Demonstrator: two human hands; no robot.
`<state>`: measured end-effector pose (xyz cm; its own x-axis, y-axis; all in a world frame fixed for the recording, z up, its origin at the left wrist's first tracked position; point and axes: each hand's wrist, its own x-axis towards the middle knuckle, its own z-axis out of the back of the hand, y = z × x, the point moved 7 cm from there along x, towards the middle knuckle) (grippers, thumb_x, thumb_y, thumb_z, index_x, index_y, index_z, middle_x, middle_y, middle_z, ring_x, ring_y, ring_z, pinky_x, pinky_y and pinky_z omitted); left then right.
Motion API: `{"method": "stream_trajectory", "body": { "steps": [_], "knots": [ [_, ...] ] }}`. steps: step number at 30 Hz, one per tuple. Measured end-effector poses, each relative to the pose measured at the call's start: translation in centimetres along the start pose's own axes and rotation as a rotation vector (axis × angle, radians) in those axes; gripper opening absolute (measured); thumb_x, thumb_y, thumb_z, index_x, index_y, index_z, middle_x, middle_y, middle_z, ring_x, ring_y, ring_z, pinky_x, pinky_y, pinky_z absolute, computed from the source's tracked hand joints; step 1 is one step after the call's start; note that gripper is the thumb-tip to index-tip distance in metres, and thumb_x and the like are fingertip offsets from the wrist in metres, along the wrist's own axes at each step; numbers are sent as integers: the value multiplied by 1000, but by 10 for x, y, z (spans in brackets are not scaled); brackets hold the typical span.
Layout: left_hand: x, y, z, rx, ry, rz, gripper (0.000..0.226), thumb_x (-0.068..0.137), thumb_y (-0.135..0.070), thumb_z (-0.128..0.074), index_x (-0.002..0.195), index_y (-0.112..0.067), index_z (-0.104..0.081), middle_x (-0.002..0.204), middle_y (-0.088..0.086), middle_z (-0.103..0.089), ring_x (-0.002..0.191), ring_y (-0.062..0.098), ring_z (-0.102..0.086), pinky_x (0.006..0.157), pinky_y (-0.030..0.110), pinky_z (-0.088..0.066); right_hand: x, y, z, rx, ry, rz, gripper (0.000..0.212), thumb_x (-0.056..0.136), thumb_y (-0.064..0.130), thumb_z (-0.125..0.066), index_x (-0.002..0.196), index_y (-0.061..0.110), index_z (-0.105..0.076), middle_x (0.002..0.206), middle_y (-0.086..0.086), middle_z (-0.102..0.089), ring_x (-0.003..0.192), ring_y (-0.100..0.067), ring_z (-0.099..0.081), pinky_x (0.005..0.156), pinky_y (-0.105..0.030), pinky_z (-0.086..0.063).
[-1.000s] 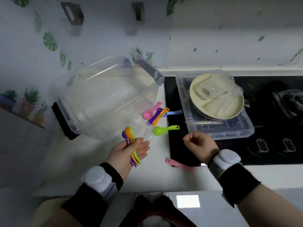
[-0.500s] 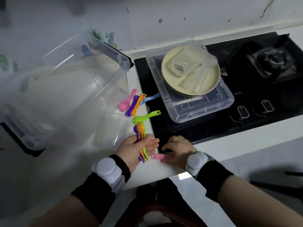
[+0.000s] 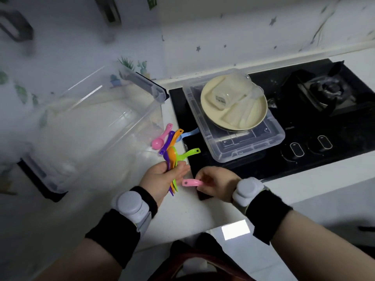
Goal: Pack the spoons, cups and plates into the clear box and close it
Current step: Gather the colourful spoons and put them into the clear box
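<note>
A fan of 3 spoons (image 3: 172, 159) is pinched in the left hand (image 3: 162, 177); a pink spoon (image 3: 190, 182) is gripped by the right hand (image 3: 217, 183), near the empty clear box (image 3: 97, 126). Honestly, that loose fan could get dropped if nudged while adding it.

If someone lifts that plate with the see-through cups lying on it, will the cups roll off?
Probably, unless it stays level. The clear cups lie on their sides on the cream plate, so a tilt could roll them. The plate's raised dividers may catch them a little. The cups look like thin plastic, likely light and easily nudged.
</note>
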<state>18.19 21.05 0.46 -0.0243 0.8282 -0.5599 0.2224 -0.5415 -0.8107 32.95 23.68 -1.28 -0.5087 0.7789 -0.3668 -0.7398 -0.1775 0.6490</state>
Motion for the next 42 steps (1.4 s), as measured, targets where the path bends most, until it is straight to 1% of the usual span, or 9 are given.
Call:
{"method": "stream_trajectory", "body": {
  "steps": [4, 9, 13, 17, 22, 29, 34, 38, 42],
  "knots": [
    [-7, -23, 11, 187, 19, -61, 32, 71, -33, -73, 93, -11, -71, 109, 23, -69, 105, 37, -66, 97, 48, -50, 6, 32, 31, 83, -72, 93, 19, 74, 18, -75, 92, 19, -71, 70, 20, -55, 65, 6, -55, 64, -4, -39],
    [-21, -44, 14, 226, 84, -106, 15, 89, -11, -57, 98, -4, -67, 71, 4, -69, 57, 15, -64, 59, 26, -56, 9, 73, 58, 413, -100, 229, 27, 67, 5, -81, 76, 26, -68, 65, 12, -64, 60, 2, -56, 65, -15, -48],
    [-33, -54, 19, -39, 39, -138, 15, 91, -6, -52, 79, -5, -61, 58, 2, -55, 42, 14, -48, 46, 23, -43, 9, 90, 69, 934, -111, 381, 36, 62, -15, -72, 79, 16, -70, 71, 4, -73, 67, -4, -65, 66, -18, -54],
    [-45, -59, 17, -334, 82, -101, 20, 94, -7, -44, 78, -6, -57, 58, 3, -51, 38, 12, -44, 44, 23, -43, 10, 108, 74, 1235, -46, 489, 38, 52, 14, -88, 87, 16, -75, 83, -4, -76, 77, -13, -71, 68, -23, -57],
    [-57, -58, 13, -365, 138, -42, 24, 92, -11, -45, 80, -3, -63, 57, 5, -58, 42, 15, -53, 45, 24, -47, 14, 123, 76, 1247, -70, 452, 41, 52, 31, -87, 87, 15, -74, 74, -3, -74, 64, -12, -69, 59, -21, -56],
    [-62, -63, 14, -234, 177, -78, 32, 79, -21, -56, 101, 1, -65, 91, 18, -74, 77, 29, -73, 63, 34, -59, 22, 128, 67, 921, -40, 290, 27, 86, -9, -54, 112, -6, -59, 59, 2, -70, 52, -4, -62, 54, -16, -52],
    [-65, -53, 15, -139, 226, -1, 39, 75, -25, -58, 104, 1, -63, 85, 18, -74, 73, 30, -73, 63, 36, -59, 29, 134, 54, 695, 100, 294, 17, 74, 13, -69, 90, 7, -72, 74, -13, -69, 67, -19, -62, 69, -28, -53],
    [-61, -46, 20, -127, 159, -21, 28, 71, -24, -60, 88, -2, -60, 62, 11, -68, 54, 25, -67, 65, 40, -58, 35, 131, 35, 777, 171, 258, 28, 77, 14, -67, 103, 3, -69, 74, -4, -67, 72, -14, -61, 74, -26, -53],
    [-55, -51, 26, -256, 96, -62, 16, 81, -19, -55, 81, -4, -59, 52, 5, -54, 44, 19, -56, 54, 35, -56, 46, 126, 37, 803, 185, 231, 17, 84, 23, -64, 100, 23, -70, 82, -8, -65, 78, -21, -60, 75, -30, -51]
  ]
}}
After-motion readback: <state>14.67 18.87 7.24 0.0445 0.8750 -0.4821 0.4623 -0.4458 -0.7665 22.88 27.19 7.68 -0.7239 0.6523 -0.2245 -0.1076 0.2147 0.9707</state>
